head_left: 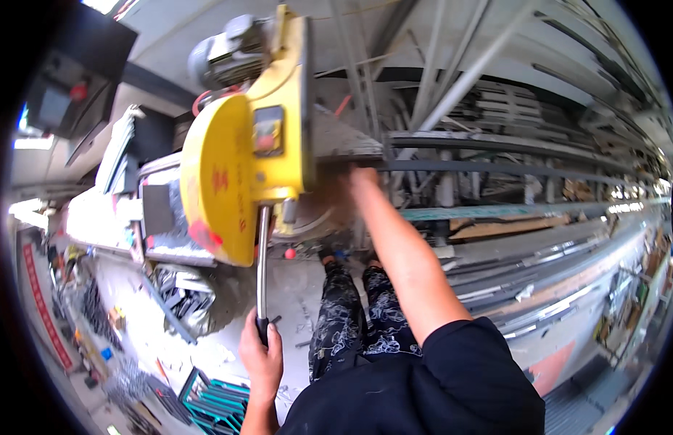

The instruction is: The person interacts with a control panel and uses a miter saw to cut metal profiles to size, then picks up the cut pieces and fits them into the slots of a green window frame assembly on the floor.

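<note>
My left hand (262, 355) is wrapped round the black grip of a long steel lever (262, 268). That lever runs down from a yellow cut-off saw (282, 159) with a rounded yellow blade guard (219, 181); the blade itself is hidden. My right arm reaches forward, and my right hand (362, 183) is closed at the near end of a long dark grey metal bar (481, 167), just right of the saw. The fingertips there are blurred and partly hidden. A red and green switch (268, 132) sits on the saw's side.
A motor (231, 54) tops the saw. On the right, racks hold several long metal profiles (525, 264). Metal scraps (180, 293) lie in a heap at the left, above a teal-framed crate (215, 399). A small red ball-shaped knob (290, 254) shows below the saw.
</note>
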